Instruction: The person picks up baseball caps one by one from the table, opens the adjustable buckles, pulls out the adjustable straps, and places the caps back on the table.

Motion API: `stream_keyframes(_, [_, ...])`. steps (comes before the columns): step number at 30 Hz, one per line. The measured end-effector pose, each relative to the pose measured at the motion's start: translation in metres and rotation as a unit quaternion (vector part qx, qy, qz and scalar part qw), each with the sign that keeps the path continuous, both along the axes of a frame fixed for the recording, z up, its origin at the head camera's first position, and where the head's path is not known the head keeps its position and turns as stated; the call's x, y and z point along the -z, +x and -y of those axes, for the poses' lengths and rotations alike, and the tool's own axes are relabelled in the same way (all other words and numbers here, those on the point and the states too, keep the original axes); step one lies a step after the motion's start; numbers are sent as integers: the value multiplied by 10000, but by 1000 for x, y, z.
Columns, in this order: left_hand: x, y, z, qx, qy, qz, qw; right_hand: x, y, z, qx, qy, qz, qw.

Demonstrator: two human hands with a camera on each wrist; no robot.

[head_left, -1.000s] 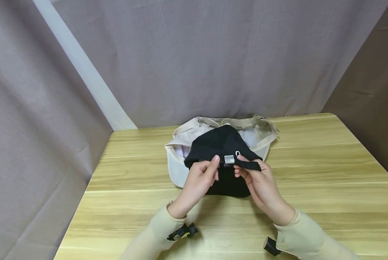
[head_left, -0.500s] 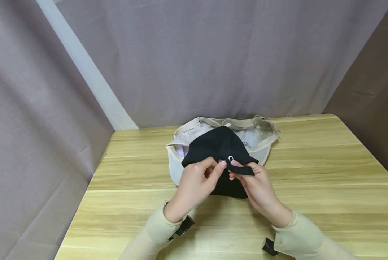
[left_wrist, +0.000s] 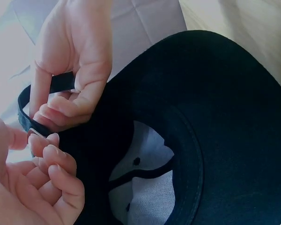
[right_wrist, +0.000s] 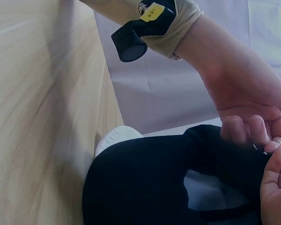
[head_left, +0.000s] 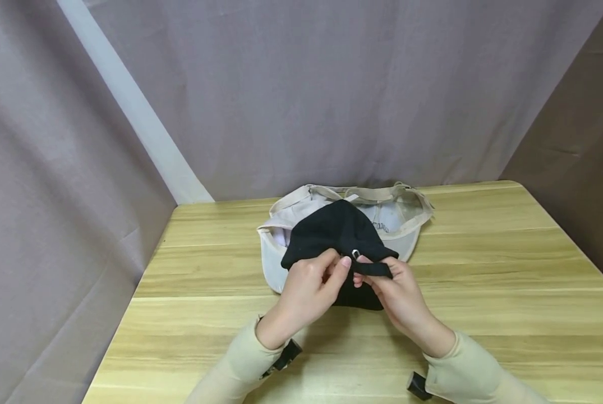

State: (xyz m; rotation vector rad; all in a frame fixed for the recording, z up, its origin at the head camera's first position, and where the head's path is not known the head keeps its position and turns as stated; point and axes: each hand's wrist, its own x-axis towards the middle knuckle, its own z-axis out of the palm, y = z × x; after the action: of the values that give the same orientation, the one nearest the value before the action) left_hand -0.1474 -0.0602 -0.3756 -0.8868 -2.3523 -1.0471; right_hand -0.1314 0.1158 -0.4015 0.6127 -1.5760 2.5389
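Observation:
A black cap point(head_left: 331, 230) is held up with its back toward me. My left hand point(head_left: 308, 283) pinches the small metal buckle point(left_wrist: 35, 132) at the cap's back strap between thumb and fingers; in the head view these fingers cover it. Right beside it, my right hand point(head_left: 402, 292) pinches the black strap point(head_left: 376, 270), whose loose end bends back over the fingers to the right. A silvery metal eyelet point(head_left: 355, 254) shows just above the right thumb. The left wrist view shows the cap's brim point(left_wrist: 225, 93) and its pale lining point(left_wrist: 152, 197).
Behind the black cap, light beige caps point(head_left: 409, 224) lie on the wooden table point(head_left: 493, 280), near its far edge. A grey curtain point(head_left: 331, 95) hangs behind the table. A black wrist camera point(head_left: 287, 354) sits under the left sleeve, another black camera point(head_left: 419, 386) beside the right sleeve.
My left fingers have moved right from beside the buckle onto it and now hide it. The black cap and my right hand have shifted slightly left and toward me.

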Motion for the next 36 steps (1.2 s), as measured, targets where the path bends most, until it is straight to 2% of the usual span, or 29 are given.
stream_keyframes(8, [2, 0, -1, -83, -142, -8, 9999, -2, 1, 0, 79, 399, 237, 9989])
stream_keyframes(14, [3, 0, 0, 174, -281, -9, 9995, -1, -1, 0, 96, 573, 358, 9977])
stream_keyframes(23, [2, -1, 1, 486, -544, -146, 9972, -2, -1, -3, -326, 359, 254, 9985])
stream_keyframes(30, [4, 0, 1, 671, -508, 15, 9965, -1, 1, -4, -680, 311, -41, 9972])
stream_keyframes(36, [3, 0, 0, 687, -632, -225, 9954, 0, 1, -3, -968, 124, -173, 9951])
